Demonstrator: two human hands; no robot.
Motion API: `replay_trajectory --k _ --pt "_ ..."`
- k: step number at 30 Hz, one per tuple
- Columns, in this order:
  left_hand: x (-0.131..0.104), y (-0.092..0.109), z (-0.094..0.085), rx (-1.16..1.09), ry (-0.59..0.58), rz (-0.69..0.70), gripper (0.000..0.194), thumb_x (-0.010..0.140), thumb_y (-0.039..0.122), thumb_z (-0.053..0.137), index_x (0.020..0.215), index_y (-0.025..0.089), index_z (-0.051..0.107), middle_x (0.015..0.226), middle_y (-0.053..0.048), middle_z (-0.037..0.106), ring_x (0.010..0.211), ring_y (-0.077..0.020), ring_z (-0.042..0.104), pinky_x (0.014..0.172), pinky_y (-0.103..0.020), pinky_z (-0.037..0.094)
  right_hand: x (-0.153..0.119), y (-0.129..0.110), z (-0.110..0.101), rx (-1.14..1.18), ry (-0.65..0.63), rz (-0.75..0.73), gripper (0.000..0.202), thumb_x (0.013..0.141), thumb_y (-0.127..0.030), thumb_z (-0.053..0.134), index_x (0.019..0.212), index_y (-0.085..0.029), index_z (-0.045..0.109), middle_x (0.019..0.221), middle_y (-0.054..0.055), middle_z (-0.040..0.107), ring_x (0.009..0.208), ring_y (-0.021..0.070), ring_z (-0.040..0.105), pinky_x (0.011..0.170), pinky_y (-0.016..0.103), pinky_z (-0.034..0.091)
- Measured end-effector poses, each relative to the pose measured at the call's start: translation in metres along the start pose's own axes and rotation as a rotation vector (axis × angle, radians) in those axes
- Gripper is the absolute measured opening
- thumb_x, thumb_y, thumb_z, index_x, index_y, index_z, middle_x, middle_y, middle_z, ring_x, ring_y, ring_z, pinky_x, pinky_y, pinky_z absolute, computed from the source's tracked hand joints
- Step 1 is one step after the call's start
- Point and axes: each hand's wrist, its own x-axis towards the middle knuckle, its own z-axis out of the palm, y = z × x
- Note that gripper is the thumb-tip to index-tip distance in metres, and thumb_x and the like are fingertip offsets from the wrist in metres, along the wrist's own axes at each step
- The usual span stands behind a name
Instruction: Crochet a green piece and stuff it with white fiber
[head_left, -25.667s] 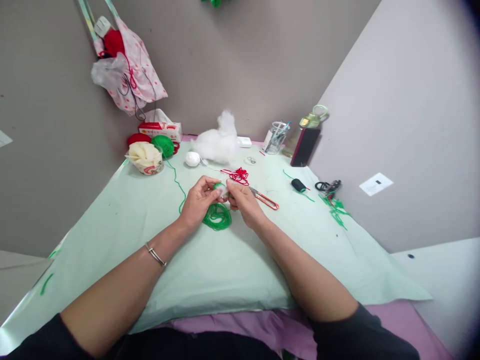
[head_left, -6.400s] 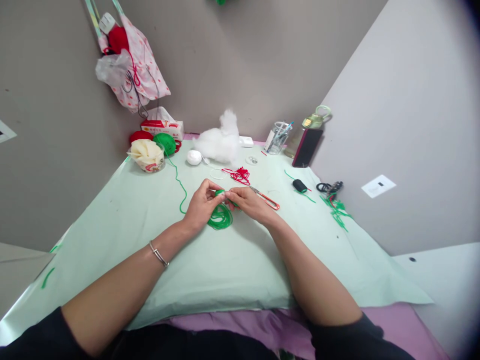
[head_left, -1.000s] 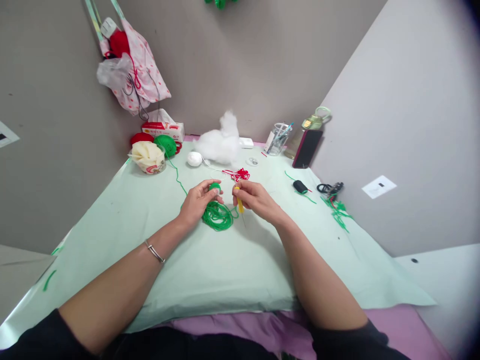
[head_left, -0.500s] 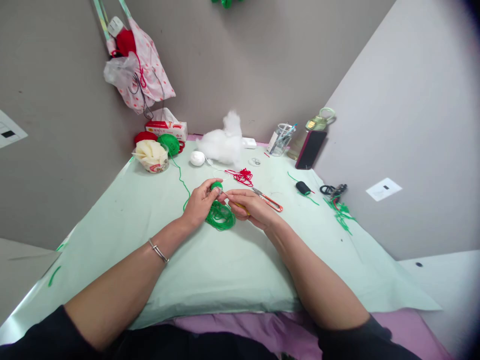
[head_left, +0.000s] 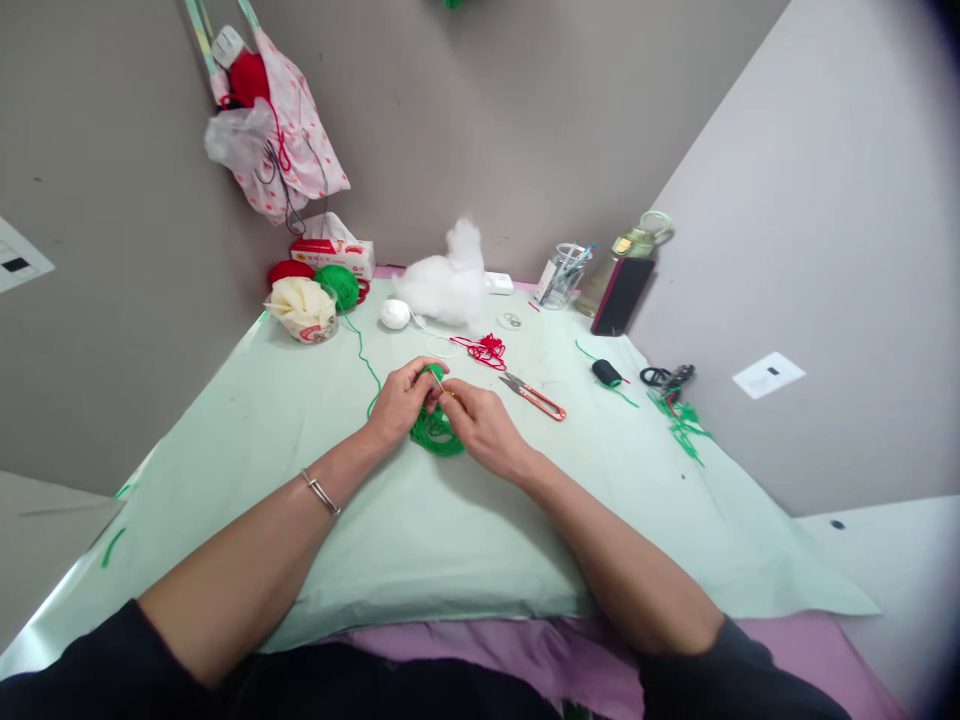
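Observation:
My left hand (head_left: 402, 402) is closed around a small green crocheted piece (head_left: 433, 371), which shows above the fingers. My right hand (head_left: 484, 425) grips a crochet hook (head_left: 441, 384); its thin metal shaft points up and left to the green piece, and most of its yellowish handle is hidden by my fingers. Below both hands lies a loose coil of green yarn (head_left: 436, 436) on the pale green cloth (head_left: 465, 540). A strand runs from behind my left hand to a green yarn ball (head_left: 337, 287).
Orange-handled thread snips (head_left: 534, 397) lie right of my right hand. Tangled red yarn (head_left: 486, 351), a white yarn ball (head_left: 395, 314) and white stuffing (head_left: 442, 285) sit beyond. A phone (head_left: 623, 296) leans at the back right. A dark yarn bundle (head_left: 607, 373) lies in front of it.
My right hand has turned over and moved slightly left and closer to my left hand, covering the hook's handle. My left hand stays in place on the green piece.

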Motion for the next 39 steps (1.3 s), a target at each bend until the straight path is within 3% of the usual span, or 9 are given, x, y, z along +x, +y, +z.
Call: replay_trajectory --k 6,10,14,18,21,26,33,36,39 --pt "-0.006 0.005 0.000 -0.016 0.021 0.016 0.019 0.086 0.029 0.056 0.095 0.021 0.070 0.058 0.004 0.059 0.054 -0.0176 0.056 0.059 -0.029 0.045 0.000 -0.006 -0.007 0.027 -0.097 0.026 0.015 0.093 -0.030 0.052 0.087 -0.020 0.061 0.060 -0.006 0.041 0.055 0.0122 0.030 0.057 0.027 0.024" --pt "-0.004 -0.001 -0.004 -0.013 0.126 0.059 0.014 0.085 0.027 0.062 0.097 0.024 0.069 0.066 0.004 0.061 0.067 -0.0186 0.061 0.073 -0.030 0.048 0.004 -0.006 -0.019 0.175 -0.364 0.121 0.033 0.094 -0.041 0.045 0.103 -0.016 0.065 0.049 -0.012 0.021 0.045 0.0109 0.015 0.047 0.026 0.020" --pt "0.005 -0.008 -0.010 -0.086 0.137 0.037 0.015 0.087 0.032 0.060 0.097 0.023 0.066 0.069 0.003 0.062 0.066 -0.0176 0.064 0.077 -0.031 0.052 0.001 -0.007 -0.023 0.283 -0.624 0.178 0.037 0.087 -0.043 0.059 0.104 -0.012 0.071 0.045 -0.011 0.031 0.042 0.0088 0.022 0.044 0.025 0.024" --pt "0.006 -0.008 -0.008 -0.194 0.084 -0.018 0.020 0.086 0.038 0.061 0.094 0.020 0.065 0.073 0.000 0.067 0.067 -0.0177 0.067 0.077 -0.033 0.056 0.005 -0.003 -0.028 0.387 -0.338 0.091 0.024 0.086 -0.039 0.062 0.094 -0.016 0.065 0.059 -0.005 0.053 0.046 0.0083 0.038 0.045 0.023 0.027" --pt "0.003 -0.005 -0.002 -0.251 0.052 -0.048 0.021 0.086 0.038 0.062 0.094 0.019 0.066 0.075 -0.001 0.070 0.071 -0.0186 0.070 0.082 -0.034 0.057 0.009 0.000 -0.030 0.353 -0.136 0.042 0.017 0.088 -0.036 0.057 0.094 -0.021 0.058 0.064 -0.005 0.057 0.046 0.0081 0.040 0.043 0.022 0.024" --pt "-0.001 -0.004 0.003 -0.281 0.044 -0.044 0.020 0.086 0.037 0.063 0.096 0.019 0.066 0.081 -0.002 0.073 0.077 -0.0186 0.070 0.086 -0.034 0.056 0.004 -0.003 -0.021 0.188 -0.094 0.027 0.020 0.092 -0.036 0.054 0.087 -0.019 0.062 0.045 -0.008 0.048 0.043 0.0094 0.036 0.047 0.023 0.026" --pt "-0.001 -0.005 0.000 -0.239 0.090 -0.017 0.017 0.088 0.035 0.063 0.094 0.020 0.069 0.076 -0.001 0.070 0.076 -0.0196 0.069 0.086 -0.034 0.054 0.006 -0.003 -0.020 -0.009 -0.047 0.061 0.023 0.092 -0.034 0.045 0.088 -0.019 0.063 0.045 -0.009 0.038 0.045 0.0115 0.032 0.052 0.025 0.029" --pt "0.000 -0.003 -0.002 -0.243 0.111 -0.013 0.017 0.090 0.035 0.059 0.090 0.021 0.068 0.072 0.000 0.066 0.071 -0.0190 0.065 0.080 -0.033 0.052 0.010 0.003 -0.029 -0.162 0.046 0.095 0.017 0.090 -0.027 0.048 0.080 -0.020 0.060 0.050 -0.005 0.044 0.052 0.0142 0.042 0.058 0.027 0.034" --pt "0.000 -0.002 -0.003 -0.273 0.113 -0.019 0.018 0.091 0.035 0.056 0.087 0.021 0.067 0.069 0.000 0.064 0.069 -0.0189 0.063 0.078 -0.033 0.052 0.011 0.010 -0.040 -0.318 0.161 0.110 0.013 0.085 -0.019 0.055 0.072 -0.020 0.058 0.068 0.005 0.059 0.079 0.0226 0.058 0.073 0.033 0.041"
